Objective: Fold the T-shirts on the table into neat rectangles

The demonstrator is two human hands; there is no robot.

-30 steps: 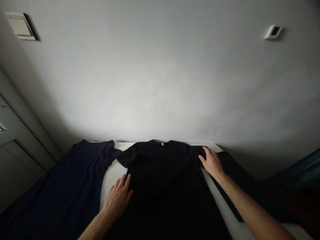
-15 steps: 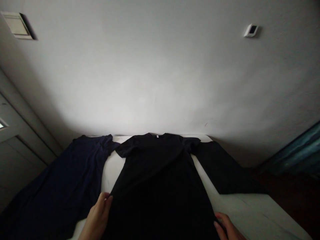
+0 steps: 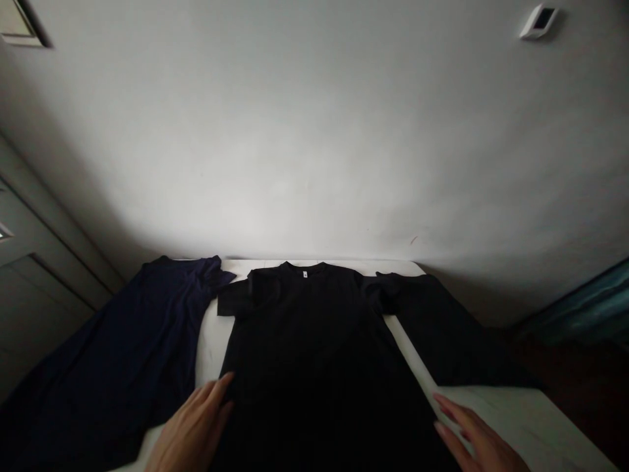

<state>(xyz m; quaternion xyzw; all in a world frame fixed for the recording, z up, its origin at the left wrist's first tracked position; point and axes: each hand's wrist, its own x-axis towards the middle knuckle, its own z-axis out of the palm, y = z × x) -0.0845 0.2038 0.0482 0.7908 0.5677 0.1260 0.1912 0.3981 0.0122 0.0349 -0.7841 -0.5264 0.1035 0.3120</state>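
left hand (image 3: 194,429) was open, palm down at bottom left of frame, fingers (image 3: 216,392) at the left edge of the black t-shirt (image 3: 304,347), no grip. right hand (image 3: 472,436) was open too, bottom right, fingertips (image 3: 439,429) just at the shirt's right edge, no grip. shirt lay flat mid-frame, collar toward top, on a white surface (image 3: 511,419). navy garment (image 3: 122,354) lay at left, touching the shirt's left sleeve, hanging past the surface edge. dark garment (image 3: 452,334) lay at right, partly under the right sleeve. grey wall (image 3: 314,131) filled the upper frame, wall-mounted white device (image 3: 538,21) upper right
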